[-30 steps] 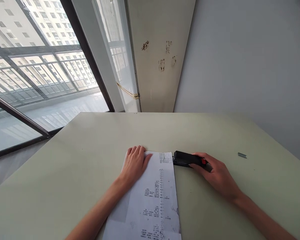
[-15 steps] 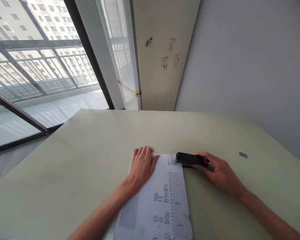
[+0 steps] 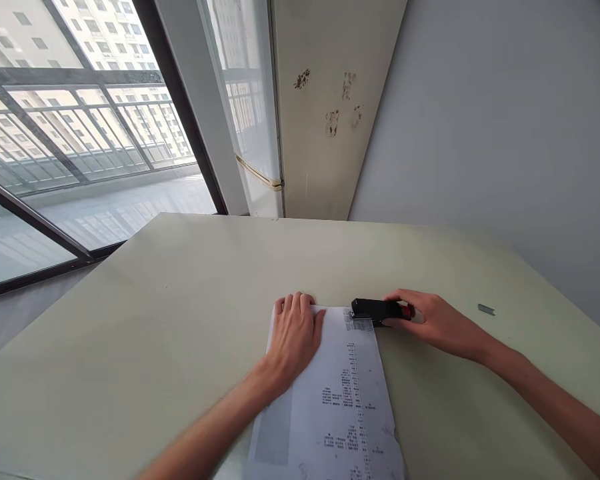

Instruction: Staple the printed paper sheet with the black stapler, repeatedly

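Note:
Printed paper sheets (image 3: 320, 373) lie on the table, their far edge pointing away from me. My left hand (image 3: 296, 337) rests palm down on the far left corner, fingers reaching to the edge and thumb spread to the right. A black stapler (image 3: 377, 309) with a red part at its rear lies sideways across the far right corner, its jaws over the paper's edge. Wrapped round the stapler's rear end is my right hand (image 3: 425, 320), thumb below and fingers on top. The jaw tip partly covers the print there.
A short grey strip of staples (image 3: 486, 309) lies on the pale green table (image 3: 130, 333), right of my right hand. Beyond the table stand a cream cabinet side (image 3: 325, 167) and a grey wall (image 3: 480, 133). A large window (image 3: 80, 133) is at left.
The paper and my left hand have shifted a little to the right in view. The stapler sits slightly farther over the paper's corner, and my right hand has moved slightly up.

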Motion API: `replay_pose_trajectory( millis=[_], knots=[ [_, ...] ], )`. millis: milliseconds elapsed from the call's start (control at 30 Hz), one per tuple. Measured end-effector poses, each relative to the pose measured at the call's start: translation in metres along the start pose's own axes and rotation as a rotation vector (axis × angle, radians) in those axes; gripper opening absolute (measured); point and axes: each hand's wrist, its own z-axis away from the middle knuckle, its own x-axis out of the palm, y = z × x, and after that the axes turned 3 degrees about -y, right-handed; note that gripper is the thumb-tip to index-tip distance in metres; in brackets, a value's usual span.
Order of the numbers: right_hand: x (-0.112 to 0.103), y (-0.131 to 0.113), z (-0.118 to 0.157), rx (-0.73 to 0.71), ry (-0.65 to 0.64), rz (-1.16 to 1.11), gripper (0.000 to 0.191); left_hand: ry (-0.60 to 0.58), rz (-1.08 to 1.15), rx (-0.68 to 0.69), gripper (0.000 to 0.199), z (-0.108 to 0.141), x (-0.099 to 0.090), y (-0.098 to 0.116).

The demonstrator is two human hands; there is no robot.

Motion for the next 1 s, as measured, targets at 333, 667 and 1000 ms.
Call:
replay_pose_trajectory(
  millis=[333, 667, 1000],
  knots=[
    [-0.003, -0.005, 0.004, -0.007, -0.078, 0.040, 0.040, -0.010, 0.018, -0.028, 0.009, 0.001, 0.001, 0.005],
    [-0.012, -0.035, -0.007, 0.041, -0.114, -0.057, 0.056, -0.020, 0.038, -0.041, 0.008, 0.001, 0.001, 0.007],
    [0.038, -0.067, -0.043, 0.110, 0.047, 0.067, 0.060, -0.014, 0.027, -0.059, 0.006, 0.004, 0.003, 0.008]
  ],
)
